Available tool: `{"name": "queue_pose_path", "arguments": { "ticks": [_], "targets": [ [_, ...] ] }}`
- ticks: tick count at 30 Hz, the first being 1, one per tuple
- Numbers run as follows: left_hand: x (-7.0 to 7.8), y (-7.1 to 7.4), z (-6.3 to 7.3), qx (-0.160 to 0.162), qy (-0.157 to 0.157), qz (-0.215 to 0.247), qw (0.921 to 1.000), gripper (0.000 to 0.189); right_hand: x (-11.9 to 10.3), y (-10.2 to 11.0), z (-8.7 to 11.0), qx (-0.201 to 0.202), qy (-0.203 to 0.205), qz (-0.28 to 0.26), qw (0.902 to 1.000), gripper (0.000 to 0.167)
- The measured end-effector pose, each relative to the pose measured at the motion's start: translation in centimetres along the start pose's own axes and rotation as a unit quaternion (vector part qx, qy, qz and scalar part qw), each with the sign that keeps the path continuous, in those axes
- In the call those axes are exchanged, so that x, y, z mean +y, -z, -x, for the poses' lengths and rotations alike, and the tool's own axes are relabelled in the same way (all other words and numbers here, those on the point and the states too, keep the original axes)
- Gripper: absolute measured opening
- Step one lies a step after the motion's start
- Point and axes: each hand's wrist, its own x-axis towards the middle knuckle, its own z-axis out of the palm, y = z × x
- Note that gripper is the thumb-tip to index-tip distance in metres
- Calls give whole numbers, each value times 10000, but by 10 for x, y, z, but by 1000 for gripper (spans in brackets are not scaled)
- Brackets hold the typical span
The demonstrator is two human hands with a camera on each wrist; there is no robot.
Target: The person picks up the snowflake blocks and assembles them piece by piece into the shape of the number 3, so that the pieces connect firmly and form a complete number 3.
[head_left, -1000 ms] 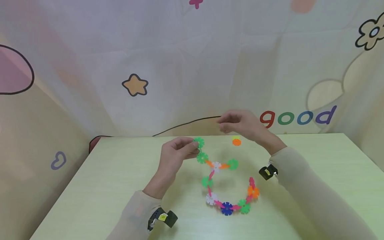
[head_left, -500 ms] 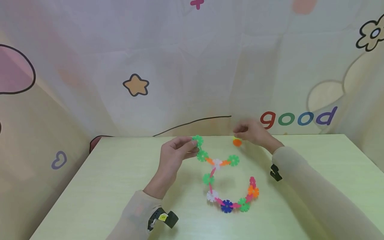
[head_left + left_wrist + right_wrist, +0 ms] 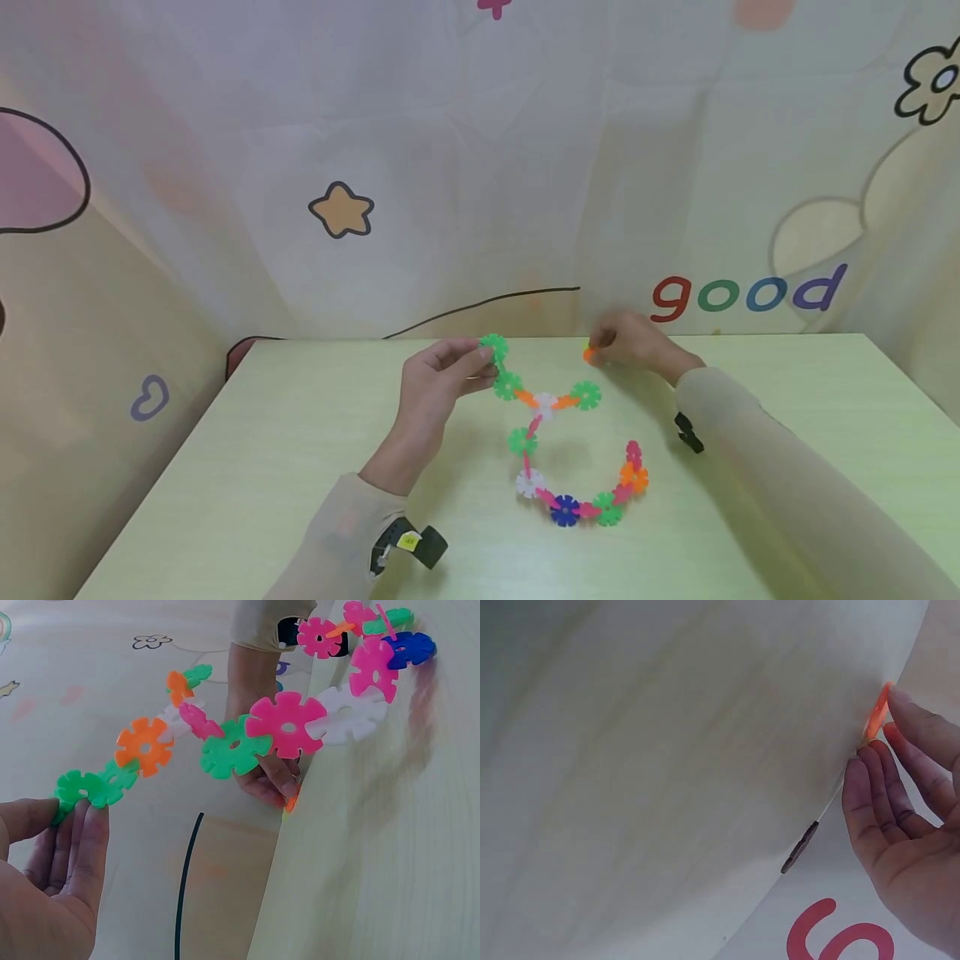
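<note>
The left hand (image 3: 437, 379) pinches the green end of the flower chain (image 3: 517, 439), which drops from the fingers and hooks rightward into an open curve. To the right of that held end, apart from the chain, the right hand (image 3: 637, 340) has its fingertips drawn together on the orange piece (image 3: 588, 355), whose flat disc stands nearly on edge. No container shows.

Looks softly lit in the head view, with diffuse shadows and pale sheen on the table (image 3: 262, 442), slightly blurs the right hand (image 3: 633, 340), and darkens toward the right wrist view's upper-left corner.
</note>
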Motion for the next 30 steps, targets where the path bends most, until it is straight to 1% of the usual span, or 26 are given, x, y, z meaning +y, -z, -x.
{"name": "queue_pose_path", "arguments": {
  "ticks": [6,11,19,24,27,30],
  "targets": [
    [1,0,0,-22,37,54,10000,16,-3,0,0,-46,-100,168,9998,26],
    [2,0,0,-50,67,182,9998,16,-6,-1,1,-92,-181,288,9994,26],
    [1,0,-1,-11,111,320,9994,14,-8,0,4,-48,-260,233,9994,28],
    [2,0,-1,-15,101,307,9995,14,-10,3,7,-42,-217,-9,9998,20],
    [1,1,-1,-19,93,303,9995,14,-14,6,12,-64,-135,-306,9994,15],
    [1,1,-1,-24,86,281,9996,15,-23,10,17,3,53,-659,9978,16]
  ]
}}
